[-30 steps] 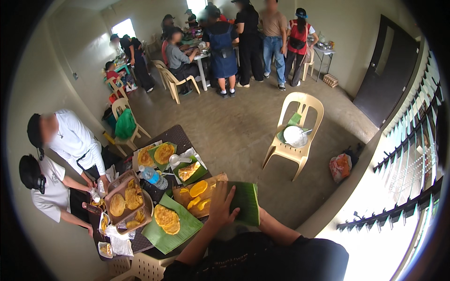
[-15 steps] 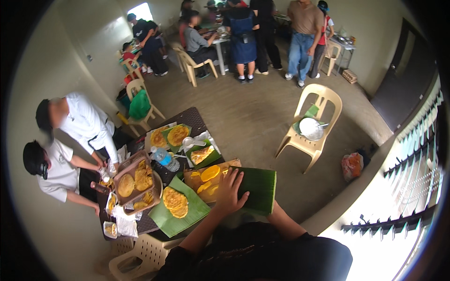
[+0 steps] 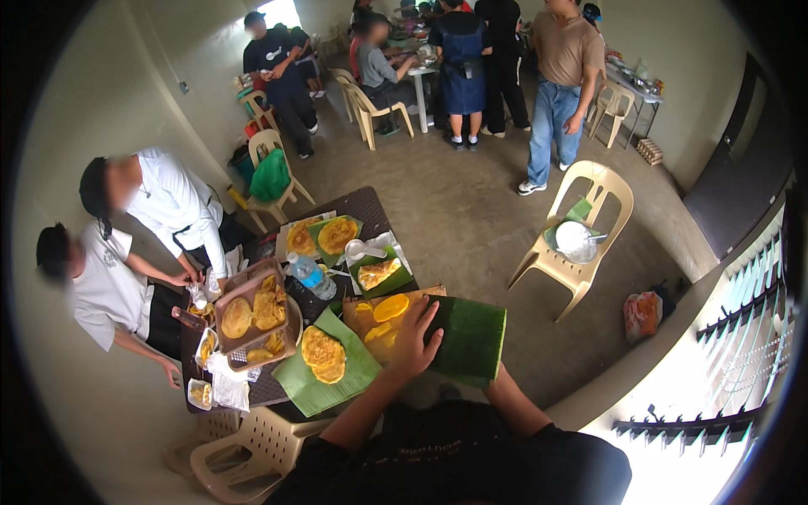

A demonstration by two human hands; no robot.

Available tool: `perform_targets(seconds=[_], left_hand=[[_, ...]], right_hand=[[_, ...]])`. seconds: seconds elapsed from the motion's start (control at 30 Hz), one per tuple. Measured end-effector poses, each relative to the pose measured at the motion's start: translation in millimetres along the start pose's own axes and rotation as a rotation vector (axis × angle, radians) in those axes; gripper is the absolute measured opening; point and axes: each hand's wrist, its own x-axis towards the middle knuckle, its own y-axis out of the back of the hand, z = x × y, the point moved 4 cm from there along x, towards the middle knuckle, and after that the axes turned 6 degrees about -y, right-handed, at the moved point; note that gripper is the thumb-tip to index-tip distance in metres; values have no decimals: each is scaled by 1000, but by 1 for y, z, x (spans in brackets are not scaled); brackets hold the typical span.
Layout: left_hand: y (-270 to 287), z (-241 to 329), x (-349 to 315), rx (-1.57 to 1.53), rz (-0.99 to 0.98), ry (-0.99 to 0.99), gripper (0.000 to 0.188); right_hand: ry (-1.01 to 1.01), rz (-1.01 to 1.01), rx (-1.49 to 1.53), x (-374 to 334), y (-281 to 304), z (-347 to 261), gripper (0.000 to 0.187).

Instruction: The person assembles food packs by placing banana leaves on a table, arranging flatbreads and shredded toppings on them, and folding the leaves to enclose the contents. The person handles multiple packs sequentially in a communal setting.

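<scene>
A folded dark green banana leaf [image 3: 467, 337] is held up in front of me, past the table's right side. My right hand [image 3: 502, 387] supports it from below; the leaf hides its fingers. My left hand [image 3: 412, 347] lies with fingers stretched and thumb apart at the leaf's left edge. Beneath and left of that hand is a brown board [image 3: 360, 324] with flat yellow pieces [image 3: 390, 307]. Closer in, two round golden fritters [image 3: 323, 353] overlap on a lighter banana leaf [image 3: 290, 383].
The dark table [image 3: 370, 206] also carries a brown basket of fritters [image 3: 221, 303], a water bottle [image 3: 313, 278] and a white scoop [image 3: 357, 250]. Two people stand at its left. A plastic chair [image 3: 560, 261] bears a white bowl [image 3: 576, 241]. Other people are farther back.
My view has shifted, so the table and chair sit a little differently. Both hands keep nearly the same pose on the leaf. A person in dark clothes at the back left has turned and stands upright.
</scene>
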Motion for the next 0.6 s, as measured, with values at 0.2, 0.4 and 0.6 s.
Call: perform_targets(seconds=[0.2,0.4,0.6], left_hand=[[4,-25,-6,-181,-5,135,49],[18,-49,-20,-480,-82,197,56],[48,6,-13,-152,-303,100,94]], right_hand=[[-4,49,-365,9,-15,-1,45],[75,150,-1239,15,-44,-6,45],[43,46,-977,13,-44,-15,44]])
